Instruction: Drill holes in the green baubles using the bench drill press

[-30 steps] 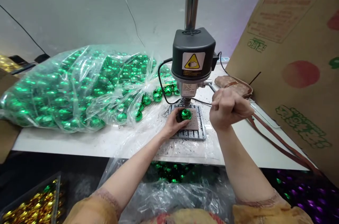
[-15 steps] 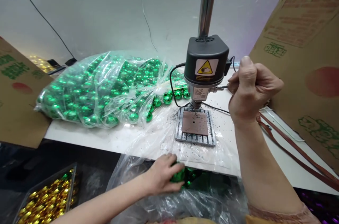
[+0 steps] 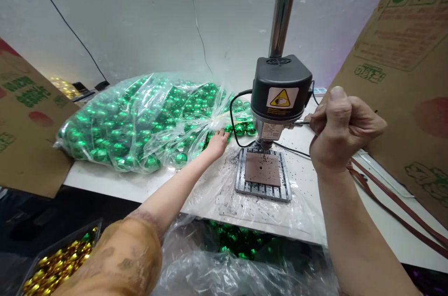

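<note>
My left hand [image 3: 219, 143] reaches across the table to the loose green balls by the tied plastic bag [image 3: 119, 123]. Its fingers curl over a shiny green ball [image 3: 228, 130], partly hidden by the hand. Several other green balls [image 3: 240, 129] lie just beside it. At the right, my right hand [image 3: 341, 132] is closed in a fist around the lever [image 3: 301, 123] of a small drill press [image 3: 280, 93]. Under the drill lies a brown square pad [image 3: 262, 168] with a dark hole, on a slotted metal base [image 3: 285, 193]; no ball sits on it.
Dark shavings litter the tabletop [image 3: 224, 198]. Below its front edge, an open clear bag [image 3: 196, 263] holds green balls [image 3: 241, 240]. A bin of gold balls [image 3: 59, 263] stands lower left. Cardboard boxes [image 3: 31, 146] flank the table, and a brown strap [image 3: 392, 202] lies at the right.
My left hand has let go of a green ball at the open bag below and moved up and forward to the balls on the table. My right hand stays on the lever.
</note>
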Demonstrator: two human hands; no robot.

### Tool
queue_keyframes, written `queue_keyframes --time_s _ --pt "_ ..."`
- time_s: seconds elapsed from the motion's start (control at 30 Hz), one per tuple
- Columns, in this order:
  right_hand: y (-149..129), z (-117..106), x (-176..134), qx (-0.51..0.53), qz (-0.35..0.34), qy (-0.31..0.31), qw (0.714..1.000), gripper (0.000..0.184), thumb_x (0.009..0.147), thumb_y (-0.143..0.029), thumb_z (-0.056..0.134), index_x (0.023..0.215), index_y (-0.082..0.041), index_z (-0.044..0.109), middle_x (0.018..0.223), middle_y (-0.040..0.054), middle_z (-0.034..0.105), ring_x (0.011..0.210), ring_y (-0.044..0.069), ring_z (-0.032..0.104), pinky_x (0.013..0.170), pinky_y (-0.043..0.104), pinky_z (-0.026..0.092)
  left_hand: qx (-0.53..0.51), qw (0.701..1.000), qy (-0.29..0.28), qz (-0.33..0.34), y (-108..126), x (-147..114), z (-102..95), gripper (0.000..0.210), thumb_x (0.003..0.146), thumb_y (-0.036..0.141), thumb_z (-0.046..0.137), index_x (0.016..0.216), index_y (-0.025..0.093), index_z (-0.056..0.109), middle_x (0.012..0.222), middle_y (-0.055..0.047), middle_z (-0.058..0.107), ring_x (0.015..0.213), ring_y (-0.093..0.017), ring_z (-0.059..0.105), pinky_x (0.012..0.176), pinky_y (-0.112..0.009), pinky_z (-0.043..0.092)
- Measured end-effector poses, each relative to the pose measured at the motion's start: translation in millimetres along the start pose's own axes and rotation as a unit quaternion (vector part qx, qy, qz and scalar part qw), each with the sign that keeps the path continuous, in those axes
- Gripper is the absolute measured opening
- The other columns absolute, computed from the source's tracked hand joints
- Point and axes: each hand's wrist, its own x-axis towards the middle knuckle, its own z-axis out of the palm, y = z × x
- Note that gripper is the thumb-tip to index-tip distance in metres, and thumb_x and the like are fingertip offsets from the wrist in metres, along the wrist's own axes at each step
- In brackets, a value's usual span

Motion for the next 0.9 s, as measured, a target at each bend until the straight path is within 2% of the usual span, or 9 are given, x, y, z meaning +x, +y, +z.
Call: queue_keyframes --time_s 0.17,0.27,0.33,0.4,0.47,0.53,0.6,0.73,0.9 --pt "3.1 -1.3 -0.3 -0.011 -0.004 -0.009 1.0 0.041 0.09 -0.029 0.063 0.052 -0.018 0.055 0.043 -0.0068 0.042 0.04 0.004 0.035 0.046 0.028 0.023 -0.055 0.998 0.026 -0.008 -11.8 25.5 13.1 0.035 0.071 0.012 0.074 0.106 0.016 0.069 0.107 -0.012 0.066 0.105 -0.032 0.061 0.096 -0.044 0.049" --pt "3.6 -1.9 -1.2 -0.009 -0.012 -0.015 1.0 0.04 0.091 -0.029 0.062 0.053 -0.02 0.055 0.044 -0.0066 0.041 0.04 0.004 0.034 0.045 0.029 0.024 -0.088 0.993 0.073 -0.017 -11.3 6.6 7.6 0.048 0.07 0.015 0.076 0.118 0.017 0.065 0.111 -0.014 0.064 0.106 -0.032 0.061 0.095 -0.044 0.05" --pt "2.8 -1.8 -2.0 -0.015 -0.009 -0.016 1.0 0.041 0.091 -0.029 0.062 0.052 -0.02 0.053 0.044 -0.0064 0.04 0.041 0.005 0.033 0.046 0.029 0.025 -0.18 0.976 0.125 -0.016 -5.1 -17.3 1.9 0.05 0.074 0.022 0.076 0.122 0.019 0.063 0.115 -0.013 0.063 0.107 -0.029 0.062 0.095 -0.042 0.052" --pt "1.7 -1.6 -2.7 -0.027 -0.005 -0.012 1.0 0.042 0.091 -0.03 0.061 0.052 -0.02 0.052 0.044 -0.0063 0.039 0.042 0.005 0.033 0.047 0.029 0.026 -0.34 0.928 0.15 -0.028 7.1 -45.7 -1.1 0.046 0.078 0.032 0.077 0.12 0.021 0.062 0.112 -0.01 0.065 0.102 -0.025 0.065 0.09 -0.039 0.055" --pt "0.8 -1.3 -3.1 -0.045 -0.003 -0.007 0.999 0.043 0.092 -0.032 0.059 0.052 -0.02 0.051 0.044 -0.0066 0.039 0.042 0.005 0.034 0.048 0.029 0.027 -0.489 0.862 0.118 -0.058 23.8 -71.7 1.1 0.044 0.081 0.043 0.075 0.117 0.022 0.06 0.106 -0.007 0.068 0.094 -0.021 0.068 0.084 -0.036 0.056" --pt "0.3 -1.3 -3.3 -0.059 -0.004 -0.005 0.998 0.043 0.093 -0.033 0.058 0.053 -0.02 0.052 0.045 -0.0069 0.039 0.042 0.004 0.034 0.048 0.028 0.03 -0.574 0.811 0.071 -0.086 41.2 -89.0 8.5 0.047 0.082 0.049 0.075 0.116 0.021 0.058 0.102 -0.006 0.071 0.092 -0.019 0.069 0.083 -0.034 0.055" --pt "-0.2 -1.5 -3.3 -0.058 -0.011 -0.005 0.998 0.043 0.093 -0.031 0.058 0.053 -0.02 0.052 0.045 -0.007 0.039 0.042 0.004 0.034 0.049 0.027 0.032 -0.608 0.787 0.041 -0.094 55.7 -94.9 19.2 0.051 0.08 0.052 0.077 0.115 0.021 0.057 0.101 -0.006 0.072 0.093 -0.018 0.069 0.085 -0.032 0.054" --pt "-1.4 -2.5 -3.1 -0.059 -0.016 -0.016 0.998 0.043 0.094 -0.03 0.057 0.052 -0.019 0.051 0.045 -0.0074 0.04 0.041 0.002 0.033 0.048 0.024 0.033 -0.61 0.787 0.027 -0.092 69.5 -84.4 40.5 0.057 0.078 0.056 0.078 0.116 0.02 0.054 0.104 -0.007 0.073 0.095 -0.018 0.069 0.09 -0.033 0.053" --pt "-1.3 -4.8 -3.9 -0.079 0.005 -0.024 0.997 0.045 0.095 -0.037 0.055 0.054 -0.019 0.05 0.046 -0.0072 0.039 0.042 0.002 0.033 0.05 0.023 0.036 -0.576 0.814 0.034 -0.062 69.3 -71.6 52.7 0.056 0.081 0.055 0.075 0.12 0.02 0.055 0.113 -0.009 0.071 0.105 -0.02 0.068 0.094 -0.034 0.052"
